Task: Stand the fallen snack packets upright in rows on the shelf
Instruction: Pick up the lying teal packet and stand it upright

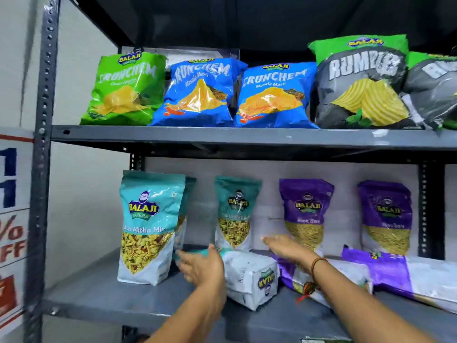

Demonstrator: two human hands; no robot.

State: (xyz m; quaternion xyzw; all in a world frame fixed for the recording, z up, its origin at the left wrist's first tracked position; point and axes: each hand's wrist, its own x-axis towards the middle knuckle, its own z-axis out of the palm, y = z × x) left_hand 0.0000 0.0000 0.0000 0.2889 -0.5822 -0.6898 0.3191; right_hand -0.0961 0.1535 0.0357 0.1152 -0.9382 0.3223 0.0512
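Reaching with both hands into the lower shelf (103, 297) among standing and fallen snack packets.

On that grey shelf, 2 teal packets stand upright: a large one (148, 226) at the front left and another (235, 214) against the back wall, with 2 purple packets (305, 214) (385, 216) upright to their right. A white packet (249, 278) lies flat in the middle, and purple ones (385, 276) lie flat to the right. The left hand (201, 266) is blurred, its grip curled around a teal edge just beside the large teal packet; what exactly it grasps I cannot tell. The right hand (286, 247) is spread flat, grip released, above the fallen purple packets. Chip bags (197, 92) line the upper shelf.
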